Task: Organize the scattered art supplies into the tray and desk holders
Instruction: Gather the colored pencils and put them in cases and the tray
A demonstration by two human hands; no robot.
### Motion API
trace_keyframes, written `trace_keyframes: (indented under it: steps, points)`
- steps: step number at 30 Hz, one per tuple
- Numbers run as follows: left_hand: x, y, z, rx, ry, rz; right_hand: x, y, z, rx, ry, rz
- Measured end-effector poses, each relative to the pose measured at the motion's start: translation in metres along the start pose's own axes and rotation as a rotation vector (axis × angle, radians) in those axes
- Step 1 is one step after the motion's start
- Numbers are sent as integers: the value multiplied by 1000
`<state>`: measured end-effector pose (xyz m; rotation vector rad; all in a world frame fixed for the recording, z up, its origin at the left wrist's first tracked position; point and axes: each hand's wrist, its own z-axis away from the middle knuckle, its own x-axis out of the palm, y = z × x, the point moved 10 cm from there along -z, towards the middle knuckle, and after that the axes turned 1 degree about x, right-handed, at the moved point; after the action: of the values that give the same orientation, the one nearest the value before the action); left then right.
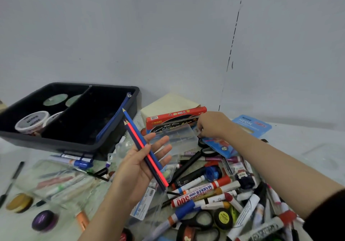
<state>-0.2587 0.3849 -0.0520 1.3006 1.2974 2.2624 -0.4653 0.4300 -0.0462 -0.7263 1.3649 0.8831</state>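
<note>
My left hand (138, 168) is raised palm-up over the desk and holds three coloured pencils (147, 153), blue, red and dark blue, tips pointing up toward the tray. The dark grey two-compartment tray (56, 144) stands at the back left. Its left section holds white paint tubs (32, 122), and a long blue item (113, 121) leans in the right section. My right hand (212, 125) reaches to the back of the pile and pinches a small pale item (197, 130) beside a clear plastic box (179, 138). What that item is cannot be made out.
A heap of whiteboard markers (201, 192), black scissors (203, 220) and ink bottles fills the front right. A red NIKKI box (173, 119) and a blue neon pack (252, 125) lie behind it. Clear cases, gold (18, 202) and purple (43, 220) pots and a black pen (13, 181) lie left.
</note>
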Motion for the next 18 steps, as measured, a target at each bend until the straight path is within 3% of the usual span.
trace_keyframes:
  steps: [8,18]
  points:
    - [-1,2,0,-4,0,-6,11,12,4,-18,-107,-53]
    - [2,-4,3,-24,-5,9,7,25,7,-21,-1,-66]
